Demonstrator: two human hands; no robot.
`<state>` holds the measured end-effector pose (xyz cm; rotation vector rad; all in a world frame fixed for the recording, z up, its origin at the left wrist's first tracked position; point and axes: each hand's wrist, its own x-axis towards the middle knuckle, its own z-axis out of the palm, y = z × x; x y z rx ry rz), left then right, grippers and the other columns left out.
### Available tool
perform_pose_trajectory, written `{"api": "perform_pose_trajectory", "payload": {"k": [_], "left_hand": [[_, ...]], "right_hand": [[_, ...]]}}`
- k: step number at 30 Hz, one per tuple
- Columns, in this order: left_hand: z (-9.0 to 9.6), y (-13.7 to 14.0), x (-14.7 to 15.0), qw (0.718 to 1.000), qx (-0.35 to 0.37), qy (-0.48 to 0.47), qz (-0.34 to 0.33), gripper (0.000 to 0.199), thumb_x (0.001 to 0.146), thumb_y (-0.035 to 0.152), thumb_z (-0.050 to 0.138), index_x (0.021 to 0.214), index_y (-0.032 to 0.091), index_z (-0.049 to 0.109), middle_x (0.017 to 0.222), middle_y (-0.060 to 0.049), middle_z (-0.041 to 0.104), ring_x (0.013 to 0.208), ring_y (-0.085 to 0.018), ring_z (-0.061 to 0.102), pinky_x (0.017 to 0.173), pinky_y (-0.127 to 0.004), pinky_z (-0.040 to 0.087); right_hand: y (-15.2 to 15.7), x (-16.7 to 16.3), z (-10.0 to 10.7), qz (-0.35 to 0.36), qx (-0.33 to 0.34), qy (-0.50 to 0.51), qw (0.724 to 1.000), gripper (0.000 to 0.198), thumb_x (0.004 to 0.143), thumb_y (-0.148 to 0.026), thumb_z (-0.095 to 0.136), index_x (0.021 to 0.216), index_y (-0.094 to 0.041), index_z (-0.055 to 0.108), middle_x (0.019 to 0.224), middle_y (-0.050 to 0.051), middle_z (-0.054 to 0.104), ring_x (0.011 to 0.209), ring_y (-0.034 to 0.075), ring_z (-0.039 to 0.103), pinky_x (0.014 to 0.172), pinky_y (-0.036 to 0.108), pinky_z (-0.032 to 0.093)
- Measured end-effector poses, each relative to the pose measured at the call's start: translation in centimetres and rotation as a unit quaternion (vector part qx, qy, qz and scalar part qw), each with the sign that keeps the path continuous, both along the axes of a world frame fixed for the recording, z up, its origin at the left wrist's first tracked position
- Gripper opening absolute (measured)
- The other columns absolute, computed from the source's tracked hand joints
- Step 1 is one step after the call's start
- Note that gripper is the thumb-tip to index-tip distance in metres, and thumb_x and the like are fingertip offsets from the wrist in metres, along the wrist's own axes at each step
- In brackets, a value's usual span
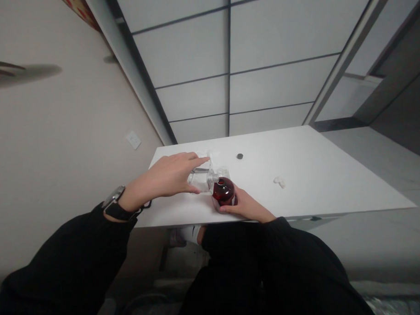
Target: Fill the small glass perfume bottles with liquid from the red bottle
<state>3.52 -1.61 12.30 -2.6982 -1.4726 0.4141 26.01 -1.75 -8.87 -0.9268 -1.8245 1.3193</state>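
Observation:
My left hand (178,174) is closed around a clear glass bottle (201,181), which is tipped on its side with its neck pointing right. That neck is at the open mouth of a dark red bottle (224,190); whether the two touch, I cannot tell. Around the right side of the red bottle, my right hand (244,204) is wrapped, keeping it upright near the table's front edge. Behind the bottles a clear, see-through object (223,171) is partly hidden. Any liquid passing between the bottles is too small to make out.
On the white table (317,172) lie a small dark round cap (240,156) and a crumpled white scrap (279,181). A panelled sliding door (272,86) stands behind the table. The wall (74,134) with a socket (133,140) is at the left.

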Motion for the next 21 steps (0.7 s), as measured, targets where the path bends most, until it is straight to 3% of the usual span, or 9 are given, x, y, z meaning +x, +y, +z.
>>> {"api": "perform_pose_trajectory", "payload": {"k": [21], "left_hand": [[0.73, -0.18, 0.75, 1.0, 0.007, 0.023, -0.01, 0.084, 0.089, 0.045, 0.08, 0.162, 0.027, 0.041, 0.155, -0.012, 0.058, 0.137, -0.032, 0.059, 0.101, -0.036, 0.05]], "right_hand": [[0.01, 0.06, 0.0, 0.003, 0.022, 0.001, 1.0, 0.1, 0.076, -0.057, 0.089, 0.159, -0.026, 0.043, 0.161, 0.014, 0.053, 0.15, 0.037, 0.05, 0.128, 0.057, 0.034]]}}
